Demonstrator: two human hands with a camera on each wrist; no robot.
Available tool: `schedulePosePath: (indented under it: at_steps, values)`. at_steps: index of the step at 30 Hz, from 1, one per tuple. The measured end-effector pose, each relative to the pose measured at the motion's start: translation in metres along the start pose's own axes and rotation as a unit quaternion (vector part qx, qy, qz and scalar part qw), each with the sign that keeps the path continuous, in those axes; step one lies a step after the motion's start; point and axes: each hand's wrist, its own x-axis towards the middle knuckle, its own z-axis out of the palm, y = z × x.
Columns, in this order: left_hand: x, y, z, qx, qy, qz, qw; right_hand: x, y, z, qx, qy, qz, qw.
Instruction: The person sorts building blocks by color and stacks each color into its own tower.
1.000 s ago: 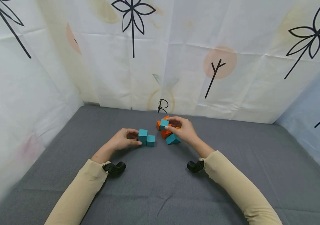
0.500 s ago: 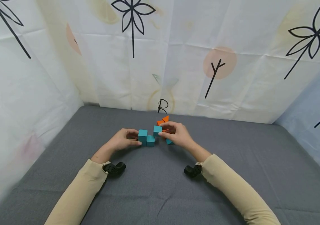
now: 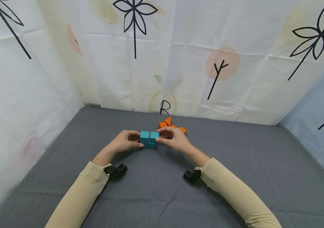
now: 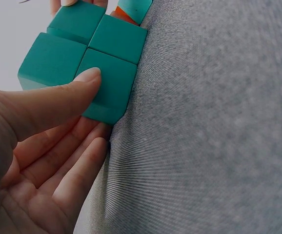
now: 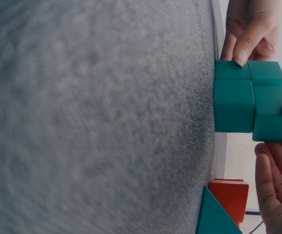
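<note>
Four small teal cubes stand as a two-by-two stack on the grey cloth. My left hand grips the lower left cube, its thumb across the near face. Above that one sits the upper left cube. Between thumb and fingers, my right hand pinches the upper right cube by its right side. That cube rests on, or just over, the lower right cube; I cannot tell whether they touch fully.
Behind my right hand lie several orange blocks, one of them an orange triangular block. A teal triangular block lies beside an orange block in the right wrist view. A patterned white curtain closes off the back of the grey cloth.
My right hand has carried its teal cube left from over the orange blocks to the top of the lower right cube. The left hand has stayed in place.
</note>
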Motion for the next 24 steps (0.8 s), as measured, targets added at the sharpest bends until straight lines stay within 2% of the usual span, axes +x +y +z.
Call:
schedulePosePath:
  at_steps: [24]
  values:
    - [-0.0010,-0.0001,0.0005,0.000,-0.002,0.004,1.0000,0.0011,-0.0020,0.0038,0.037,-0.008,-0.002,0.9993]
